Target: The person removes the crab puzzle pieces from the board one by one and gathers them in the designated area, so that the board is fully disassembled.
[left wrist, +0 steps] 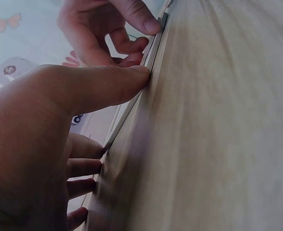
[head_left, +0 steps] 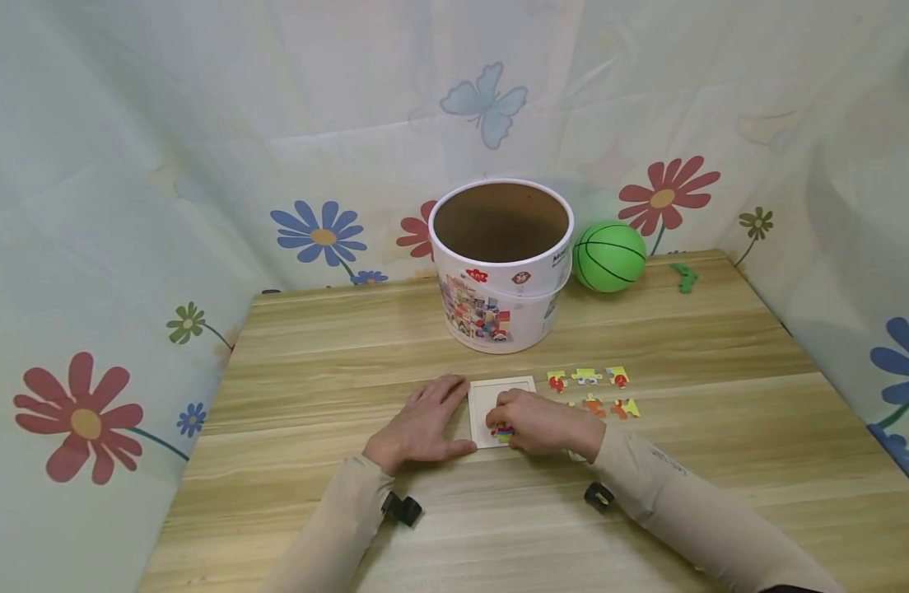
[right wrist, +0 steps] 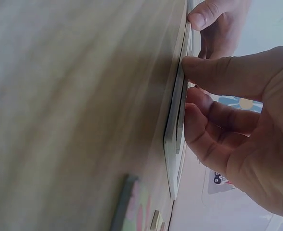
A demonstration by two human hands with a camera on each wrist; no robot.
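A small square wooden puzzle tray with a raised rim lies on the table in the head view. My left hand rests along its left side, thumb and fingers spread, the thumb tip at the near edge. Over the tray's near right part, my right hand pinches a colourful jigsaw piece, partly covered by the fingers. In the right wrist view the right thumb and fingertips are right at the tray. Several loose yellow and red jigsaw pieces lie in two rows to its right.
Behind the tray stands a large white bucket with printed pictures. A green ball sits beside it, and a small green toy lies farther right. A flowered curtain borders the wooden table.
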